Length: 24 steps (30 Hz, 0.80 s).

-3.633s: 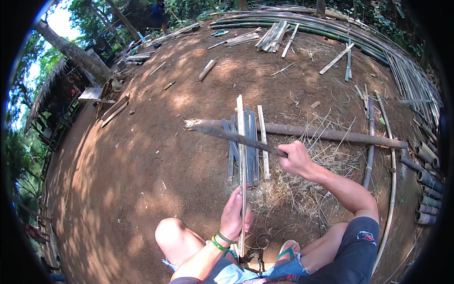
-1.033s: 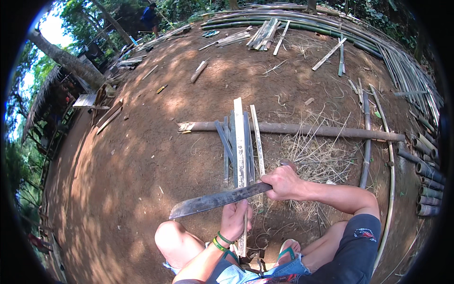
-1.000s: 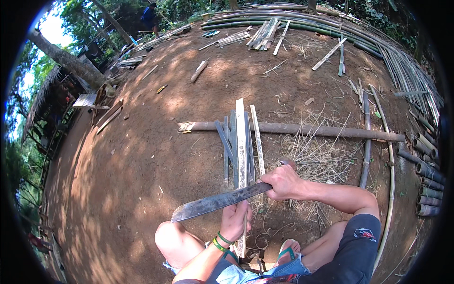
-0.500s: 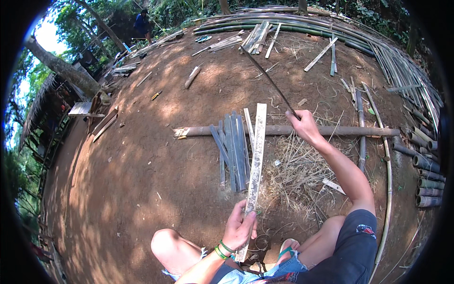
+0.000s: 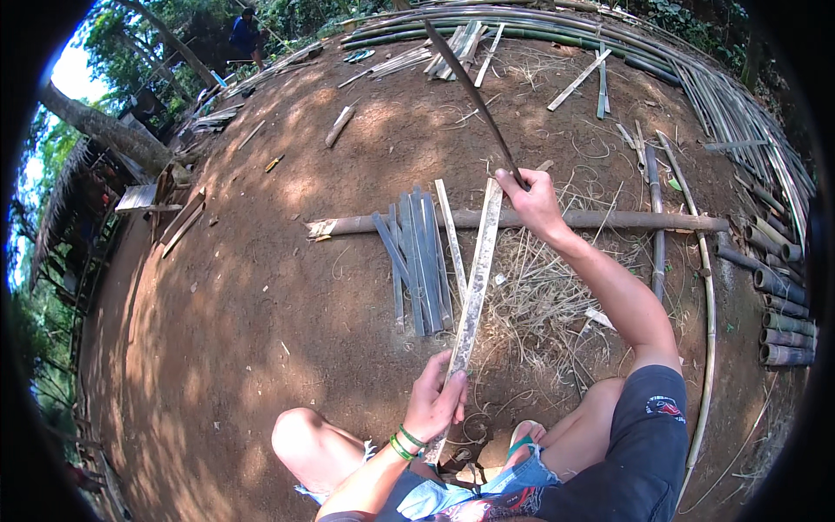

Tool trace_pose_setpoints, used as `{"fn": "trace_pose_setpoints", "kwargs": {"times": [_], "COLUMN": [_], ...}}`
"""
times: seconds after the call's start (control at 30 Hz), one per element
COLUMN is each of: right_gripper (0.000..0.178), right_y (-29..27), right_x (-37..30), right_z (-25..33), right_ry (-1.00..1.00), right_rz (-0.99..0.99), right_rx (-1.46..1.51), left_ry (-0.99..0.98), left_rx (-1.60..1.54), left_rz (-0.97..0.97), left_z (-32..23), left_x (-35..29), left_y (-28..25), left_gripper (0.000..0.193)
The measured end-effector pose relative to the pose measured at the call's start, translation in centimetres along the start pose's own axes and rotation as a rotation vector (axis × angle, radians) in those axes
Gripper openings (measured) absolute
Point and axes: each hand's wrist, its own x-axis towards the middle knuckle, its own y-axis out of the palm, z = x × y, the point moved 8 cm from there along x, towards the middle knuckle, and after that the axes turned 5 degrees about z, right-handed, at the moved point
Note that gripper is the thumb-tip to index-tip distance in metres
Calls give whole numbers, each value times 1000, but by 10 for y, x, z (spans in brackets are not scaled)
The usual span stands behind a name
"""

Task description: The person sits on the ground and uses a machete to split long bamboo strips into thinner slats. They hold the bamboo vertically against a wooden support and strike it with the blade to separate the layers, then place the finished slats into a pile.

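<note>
Left hand (image 5: 437, 402) is closed around the near end of a pale bamboo strip (image 5: 477, 274); thumb and fingers are wrapped on it just above the knees. The strip runs away from the person, tilted slightly right, and its far end rests on or just over the long bamboo pole (image 5: 609, 220) lying crosswise on the dirt ground (image 5: 261, 287).

Right hand (image 5: 535, 202) is clenched on the handle of a long dark machete (image 5: 474, 91), arm extended. The blade is raised, pointing up and away to the left, well clear of the strip's middle. The hand sits just beside the strip's far end; contact between blade and strip cannot be told.

A bundle of grey split slats (image 5: 416, 257) is leaned on the pole just left of the held strip, with one thinner pale slat (image 5: 452, 239) between them. Dry shavings and fibres (image 5: 539, 304) are spread on the ground to the right of the strip. More bamboo poles (image 5: 783, 296) are stacked along the right rim. A person in blue (image 5: 245, 30) is seen far off at top left.
</note>
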Motion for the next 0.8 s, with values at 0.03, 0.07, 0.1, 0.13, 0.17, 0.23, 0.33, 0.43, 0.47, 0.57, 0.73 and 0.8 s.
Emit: {"fn": "trace_pose_setpoints", "kwargs": {"times": [0.03, 0.07, 0.1, 0.13, 0.17, 0.23, 0.33, 0.43, 0.47, 0.57, 0.73, 0.8], "right_gripper": [40, 38, 39, 37, 35, 32, 30, 34, 33, 28, 26, 25], "right_y": [-9, -15, -26, -31, -34, -28, -6, 14, 19, 26, 22, 13], "right_x": [5, 9, 12, 14, 14, 9, -8, -23, -26, -28, -19, -16], "right_z": [-7, -12, -12, -14, -15, -7, 12, 24, 27, 27, 19, 19], "right_ry": [8, 41, 23, 41, 58, 27, -13, 33, 16, -101, -83, -32], "right_rz": [-47, -60, -114, -118, -123, -52, 82, 198, 209, 163, 84, 23], "right_rx": [25, 112, 83, 98, 113, 67, 55, -89, -110, -147, -90, -55], "left_ry": [0, 0, 1, 8, 6, 1, 3, 20, 26, 41, 59, 51], "left_rx": [-11, -22, -32, -59, -60, -64, 28, 74, 107, 180, 267, 249], "left_rz": [-9, -20, -30, -37, -48, -72, -79, -113, -124, -156, -187, -176], "left_z": [0, 0, 0, -2, -2, -3, -3, -2, -3, -4, -6, -2], "left_x": [1, 2, 2, 2, 2, 1, 3, 4, 5, 7, 3, 3], "left_y": [-1, -1, -2, -4, -5, -8, -9, -10, -10, -9, -17, -18], "left_gripper": [38, 38, 38, 36, 36, 35, 35, 37, 37, 37, 38, 36]}}
